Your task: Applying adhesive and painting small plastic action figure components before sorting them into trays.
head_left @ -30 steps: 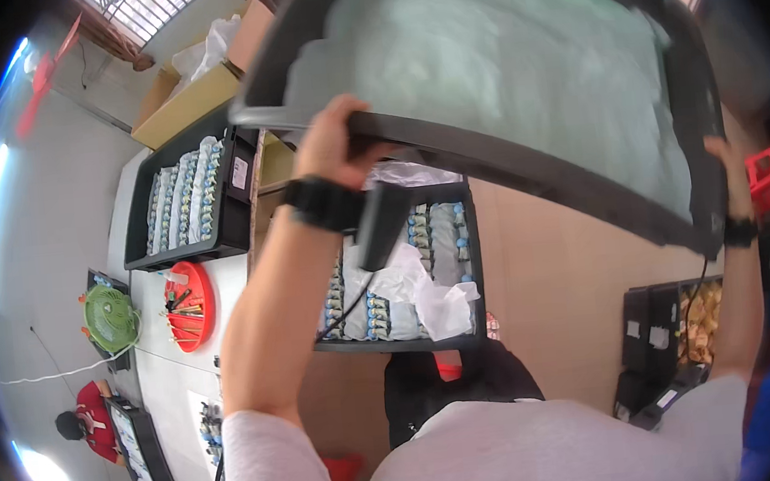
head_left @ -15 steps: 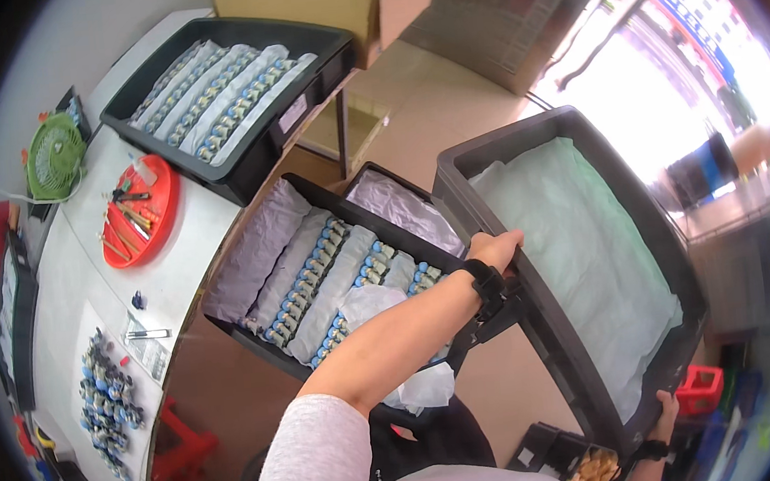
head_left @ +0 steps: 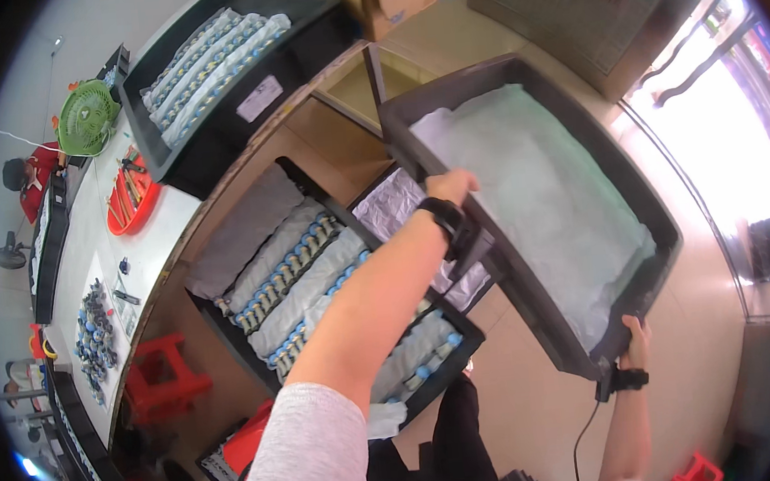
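A deep black tray (head_left: 549, 341) is held tilted between my two hands, with a crumpled whitish sheet (head_left: 537, 200) lying over its inside. My left hand (head_left: 452, 189) is closed around the tray's near-left rim. At the lower right corner, my right hand (head_left: 634, 340) grips the edge. Below my left forearm is another black tray (head_left: 306, 179), filled with rows of small blue-and-cream figurines (head_left: 283, 281) between strips of pale sheet. My forearm hides part of those rows. Next to it, partly covered, is a tray with a silvery lining (head_left: 391, 201).
On the white table (head_left: 162, 251), a black tray (head_left: 213, 159) holds more rows, beside a red basin of tools (head_left: 134, 198), a green fan (head_left: 88, 117) and a figurine pile (head_left: 96, 339). A red stool (head_left: 166, 379) stands below. A person in red (head_left: 45, 179) is far left.
The held tray has shifted left and upward in view, with both hands still on it. My view has turned, showing more floor and the far-left person.
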A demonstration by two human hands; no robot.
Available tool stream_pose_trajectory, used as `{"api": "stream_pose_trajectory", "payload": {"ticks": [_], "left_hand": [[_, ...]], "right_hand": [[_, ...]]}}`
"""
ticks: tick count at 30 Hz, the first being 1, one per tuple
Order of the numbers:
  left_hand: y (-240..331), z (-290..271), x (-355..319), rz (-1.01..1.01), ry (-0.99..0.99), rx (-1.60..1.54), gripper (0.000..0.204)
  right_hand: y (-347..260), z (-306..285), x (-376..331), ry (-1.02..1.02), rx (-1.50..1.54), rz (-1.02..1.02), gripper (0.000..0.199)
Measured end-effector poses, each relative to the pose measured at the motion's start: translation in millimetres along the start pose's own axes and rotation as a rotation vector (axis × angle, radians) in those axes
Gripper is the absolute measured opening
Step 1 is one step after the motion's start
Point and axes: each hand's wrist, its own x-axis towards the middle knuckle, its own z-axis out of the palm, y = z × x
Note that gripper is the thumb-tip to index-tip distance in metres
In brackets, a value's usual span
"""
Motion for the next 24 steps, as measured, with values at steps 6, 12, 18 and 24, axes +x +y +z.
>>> {"api": "stream_pose_trajectory", "payload": {"ticks": [6, 12, 18, 24], "left_hand": [[-6, -21, 100, -0.109, 0.139, 0.001, 0.026], [-7, -46, 147, -0.035, 0.207, -0.151, 0.028], [21, -43, 76, 0.234, 0.074, 0.447, 0.056], [-4, -138, -88, 0.286, 0.236, 0.452, 0.033]], "right_hand": [[45, 45, 122, -0.091, -0.02, 0.101, 0.025], [105, 101, 185, -0.155, -0.051, 0.324, 0.027], [185, 136, 235, -0.105, -0.088, 0.412, 0.026], [277, 155, 246, -0.066, -0.17, 0.36, 0.027]]}}
